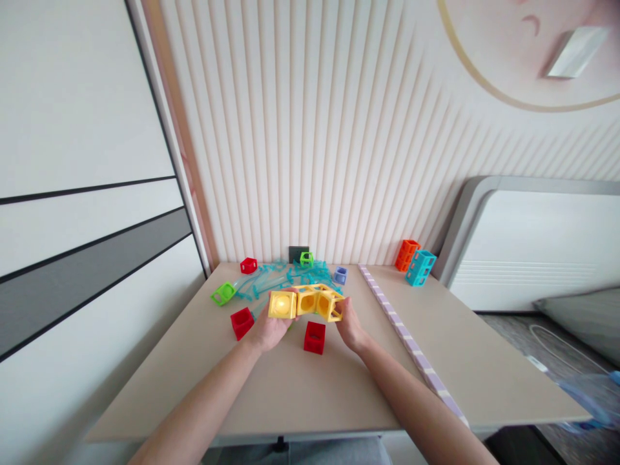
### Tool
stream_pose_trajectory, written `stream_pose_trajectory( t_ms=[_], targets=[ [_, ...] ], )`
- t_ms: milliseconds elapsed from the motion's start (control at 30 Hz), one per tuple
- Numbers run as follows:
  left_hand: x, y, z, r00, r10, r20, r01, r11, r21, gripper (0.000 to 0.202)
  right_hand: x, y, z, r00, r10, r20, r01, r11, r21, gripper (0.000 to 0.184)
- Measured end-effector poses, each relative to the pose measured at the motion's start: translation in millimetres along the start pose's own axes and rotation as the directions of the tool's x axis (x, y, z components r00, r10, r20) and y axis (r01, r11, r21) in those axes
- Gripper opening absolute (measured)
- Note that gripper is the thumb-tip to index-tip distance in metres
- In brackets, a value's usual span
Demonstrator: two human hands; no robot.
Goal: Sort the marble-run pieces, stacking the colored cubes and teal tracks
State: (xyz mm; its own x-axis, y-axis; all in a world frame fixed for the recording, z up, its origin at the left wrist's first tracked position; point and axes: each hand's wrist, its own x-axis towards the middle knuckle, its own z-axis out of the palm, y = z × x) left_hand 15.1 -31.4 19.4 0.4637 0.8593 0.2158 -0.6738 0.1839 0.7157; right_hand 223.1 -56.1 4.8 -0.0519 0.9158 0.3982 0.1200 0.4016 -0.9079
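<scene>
Yellow block row (307,303): gripped at opposite ends by left hand (271,330) and right hand (350,325); held crosswise, left of striped strip (406,336), right hand nearer.

The bare left forearm (213,394) and right forearm (411,391) are stretched over the near edge of the desk (300,394) and angled inward. The left hand (270,330) and right hand (351,327) are held apart between its near and far edges, both curled in a grip and partly hidden.
</scene>
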Motion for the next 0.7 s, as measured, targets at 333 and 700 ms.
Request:
stream_pose_trajectory(
  t_ms=[333, 700],
  targets=[
    [-1.6, 6.6, 4.5, 0.998, -0.058, -0.034, 0.053, 0.991, -0.126, 0.026, -1.9, -3.2, 2.3, 0.995, 0.099, -0.005, -0.097, 0.981, 0.167, 0.068],
    [21.9, -7.1, 12.6, 0.944, 0.001, -0.330, -0.087, 0.965, -0.246, 0.028, 42.3, -1.9, 42.0, 0.941, 0.309, -0.141, -0.264, 0.926, 0.268, 0.061]
  ],
)
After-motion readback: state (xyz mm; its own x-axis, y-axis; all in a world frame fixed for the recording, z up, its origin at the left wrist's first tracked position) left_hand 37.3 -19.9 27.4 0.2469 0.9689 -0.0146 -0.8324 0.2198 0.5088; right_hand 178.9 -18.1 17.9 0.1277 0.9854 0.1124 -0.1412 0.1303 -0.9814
